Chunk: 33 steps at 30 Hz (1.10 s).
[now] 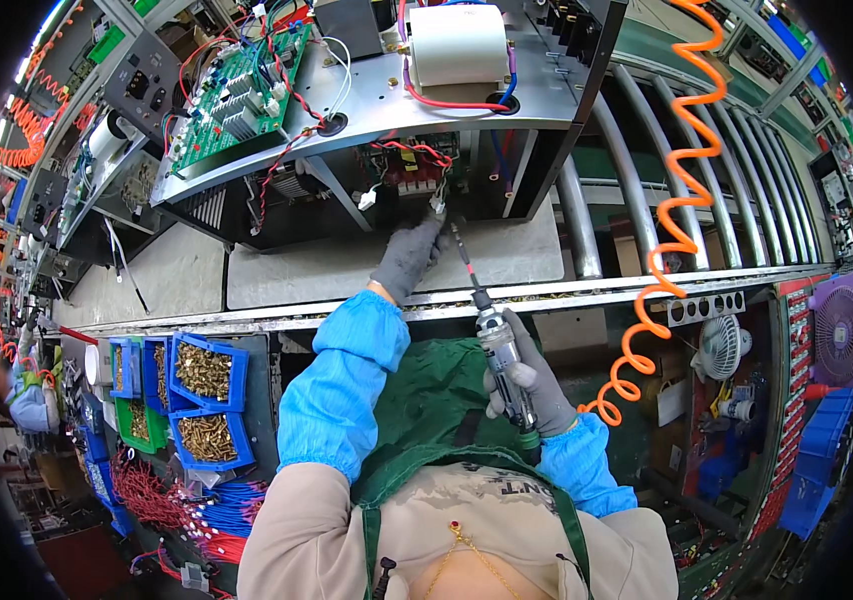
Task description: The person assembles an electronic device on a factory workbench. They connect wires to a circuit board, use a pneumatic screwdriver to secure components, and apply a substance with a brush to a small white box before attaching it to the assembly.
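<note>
Pneumatic screwdriver, gripped in the right hand, is being aimed into the metal chassis where left hand fingertips pinch something small, likely a screw needing alignment.

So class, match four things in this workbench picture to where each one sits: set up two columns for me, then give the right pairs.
Things:
1. green circuit board
2. orange coiled hose
3. blue bins of brass screws
4. powered screwdriver

Places:
A. in the right hand
B. low on the left, beside the left sleeve
C. on top of the metal chassis, upper left
D. hanging down the right side over the rollers

Pairs: 1-C, 2-D, 3-B, 4-A
</note>
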{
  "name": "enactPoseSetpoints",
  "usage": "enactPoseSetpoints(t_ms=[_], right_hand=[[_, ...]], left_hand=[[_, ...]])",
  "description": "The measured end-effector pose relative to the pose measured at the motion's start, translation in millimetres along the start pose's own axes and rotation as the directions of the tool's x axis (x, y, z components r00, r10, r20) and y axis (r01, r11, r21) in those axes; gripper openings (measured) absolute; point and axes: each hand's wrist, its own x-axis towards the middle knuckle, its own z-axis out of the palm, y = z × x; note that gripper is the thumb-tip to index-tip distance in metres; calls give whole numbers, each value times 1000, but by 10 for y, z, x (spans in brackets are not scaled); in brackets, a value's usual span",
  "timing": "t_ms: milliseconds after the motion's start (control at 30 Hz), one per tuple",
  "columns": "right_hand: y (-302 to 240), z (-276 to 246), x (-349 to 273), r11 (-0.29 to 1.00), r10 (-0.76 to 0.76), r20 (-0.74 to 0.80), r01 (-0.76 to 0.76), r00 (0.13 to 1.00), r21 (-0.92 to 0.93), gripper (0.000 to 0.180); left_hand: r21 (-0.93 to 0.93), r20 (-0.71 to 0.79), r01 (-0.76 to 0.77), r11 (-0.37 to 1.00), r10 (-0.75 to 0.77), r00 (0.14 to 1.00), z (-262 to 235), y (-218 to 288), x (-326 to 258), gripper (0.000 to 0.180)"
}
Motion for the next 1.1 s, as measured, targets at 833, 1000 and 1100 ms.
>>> enactPoseSetpoints(t_ms=[833, 1000, 1100], right_hand=[[-124, 118, 482, 977, -153, -117, 133, 981, -165, 83], [-179, 189, 551, 985, -148, -99, 138, 984, -100, 82], [-113, 125, 576, 981, -180, -46, 183, 983, 64, 81]], left_hand=[[887, 139, -354, 297, 558, 818, 123, -93, 605, 29], [962, 219, -272, -18, 644, 733, -43, -393, 732, 32], [958, 238, -286, -17, 601, 763, 36, -386, 697, 35]])
